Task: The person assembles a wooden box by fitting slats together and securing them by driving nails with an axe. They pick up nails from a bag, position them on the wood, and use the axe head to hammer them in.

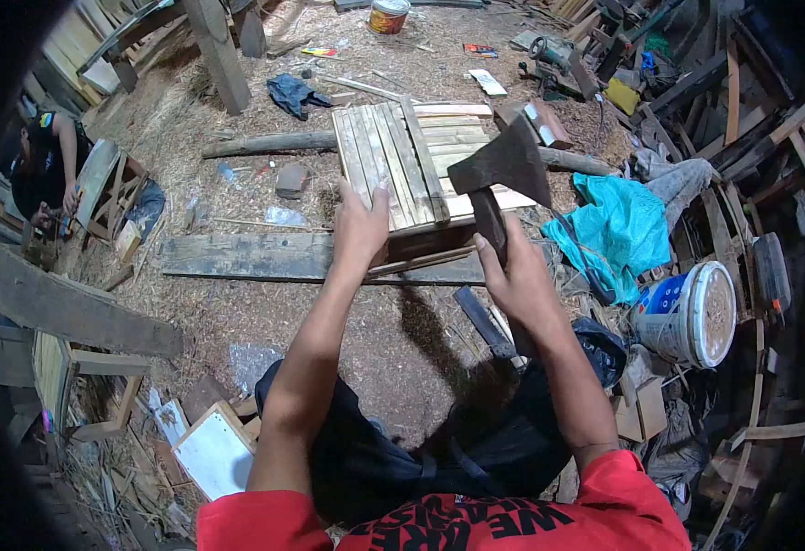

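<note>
My right hand [515, 275] is closed round the handle of a hatchet [501, 170], whose dark metal head is raised over the right part of a slatted wooden piece [380, 151]. My left hand [362, 223] grips the near left edge of that piece, thumb on top of the slats. Pale narrow boards lie side by side on it, with one greyer strip [424, 158] across its middle. More slats [458, 138] show behind the hatchet head. Under the piece are a round log [274, 143] and a long grey plank [246, 257] on the ground.
A teal sheet [623, 230] and a white bucket [707, 314] are at the right. Another person [49, 165] works at the far left. A paint bucket [389, 15] stands at the top. A white-faced board [214, 455] lies lower left. Shavings cover the ground.
</note>
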Tool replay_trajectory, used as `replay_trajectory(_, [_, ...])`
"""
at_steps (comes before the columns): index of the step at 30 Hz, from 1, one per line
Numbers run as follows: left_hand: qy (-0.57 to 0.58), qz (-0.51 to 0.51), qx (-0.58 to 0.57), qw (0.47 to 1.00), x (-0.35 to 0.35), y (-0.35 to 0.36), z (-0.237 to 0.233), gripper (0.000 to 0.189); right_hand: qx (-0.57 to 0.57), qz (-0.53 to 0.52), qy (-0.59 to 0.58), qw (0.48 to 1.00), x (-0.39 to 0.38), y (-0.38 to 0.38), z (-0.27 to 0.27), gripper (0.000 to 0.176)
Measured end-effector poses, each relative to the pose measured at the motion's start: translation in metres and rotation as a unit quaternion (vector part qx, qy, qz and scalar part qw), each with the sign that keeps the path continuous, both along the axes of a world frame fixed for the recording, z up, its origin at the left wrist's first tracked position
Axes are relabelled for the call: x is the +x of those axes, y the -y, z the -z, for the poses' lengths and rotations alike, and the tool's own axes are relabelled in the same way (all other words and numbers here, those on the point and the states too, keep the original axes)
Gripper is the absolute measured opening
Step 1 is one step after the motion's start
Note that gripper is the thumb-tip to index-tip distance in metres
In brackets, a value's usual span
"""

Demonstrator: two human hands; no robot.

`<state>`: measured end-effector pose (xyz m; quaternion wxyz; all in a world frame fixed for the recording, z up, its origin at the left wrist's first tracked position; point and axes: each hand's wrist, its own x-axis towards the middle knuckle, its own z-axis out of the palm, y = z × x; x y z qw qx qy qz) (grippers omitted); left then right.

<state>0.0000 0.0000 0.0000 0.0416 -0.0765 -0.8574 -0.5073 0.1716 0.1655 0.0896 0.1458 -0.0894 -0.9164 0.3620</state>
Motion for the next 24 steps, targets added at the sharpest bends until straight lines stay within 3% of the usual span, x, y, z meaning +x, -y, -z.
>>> replay_trajectory(3, [-0.017, 0.010, -0.005, 1.000, -0.012, 0.013, -0.007, 0.072, -0.019, -0.004, -0.024, 1.000, -0.006, 0.010, 0.009, 0.033])
replay_trajectory(6, [-0.020, 0.014, 0.003, 1.000, -0.004, 0.010, -0.011, 0.070, -0.006, 0.013, 0.031, 0.999, 0.000, 0.010, -0.002, 0.028])
replay_trajectory(9, [-0.023, 0.002, 0.002, 1.000, -0.003, 0.006, -0.005, 0.068, -0.051, 0.026, -0.106, 0.993, -0.007, 0.008, -0.013, 0.028])
replay_trajectory(11, [-0.018, -0.007, -0.004, 1.000, -0.002, 0.002, -0.003, 0.066, -0.018, 0.005, -0.130, 0.991, -0.010, 0.006, -0.017, 0.031])
replay_trajectory(13, [0.000, 0.008, 0.017, 1.000, 0.000, 0.002, -0.001, 0.068, 0.027, -0.016, -0.121, 0.992, -0.008, 0.003, -0.004, 0.031])
replay_trajectory(14, [0.006, 0.018, 0.027, 0.999, 0.001, 0.002, -0.001, 0.068, 0.036, -0.031, 0.008, 0.999, -0.008, -0.008, 0.024, 0.029])
replay_trajectory(17, [-0.036, 0.011, 0.023, 0.999, 0.004, 0.001, 0.007, 0.070, 0.034, -0.010, 0.095, 0.995, -0.005, -0.011, 0.009, 0.028])
replay_trajectory(21, [-0.021, 0.000, 0.005, 1.000, 0.004, 0.001, 0.001, 0.063, -0.081, 0.020, -0.029, 0.996, -0.004, 0.005, -0.017, 0.025])
replay_trajectory(22, [-0.004, 0.006, 0.004, 1.000, 0.006, 0.002, -0.006, 0.065, -0.064, 0.012, -0.067, 0.996, -0.008, 0.004, -0.008, 0.026])
replay_trajectory(24, [-0.016, 0.017, 0.026, 0.999, 0.005, 0.003, -0.002, 0.067, 0.043, 0.013, 0.075, 0.996, -0.008, 0.000, 0.007, 0.026])
